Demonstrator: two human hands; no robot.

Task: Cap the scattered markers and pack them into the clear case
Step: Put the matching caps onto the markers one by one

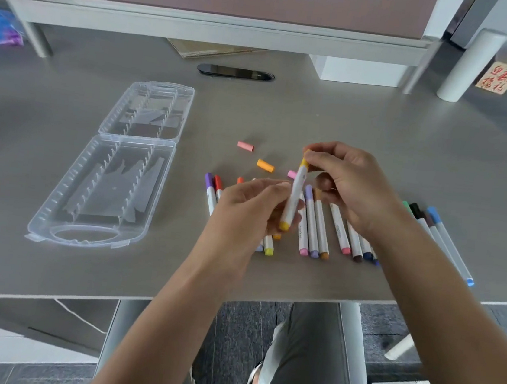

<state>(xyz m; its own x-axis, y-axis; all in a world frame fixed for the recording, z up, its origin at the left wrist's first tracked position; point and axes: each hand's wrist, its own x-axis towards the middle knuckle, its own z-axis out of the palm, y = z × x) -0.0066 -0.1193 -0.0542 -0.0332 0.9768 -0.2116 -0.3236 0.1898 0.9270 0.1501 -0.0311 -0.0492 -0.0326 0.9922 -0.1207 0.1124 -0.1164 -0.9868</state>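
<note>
Head view: I hold the yellow marker (293,196) nearly upright above the desk (379,133), over the row of loose markers (317,227). My left hand (244,209) grips its lower barrel; my right hand (344,183) pinches the yellow cap (304,163) at its top end. I judge the marker light, rigid and smooth, so grip mid-barrel and press the cap straight along the axis until seated. Three loose caps (265,165) lie just beyond. The clear case (100,193) lies open, well to the left, holding no markers.
</note>
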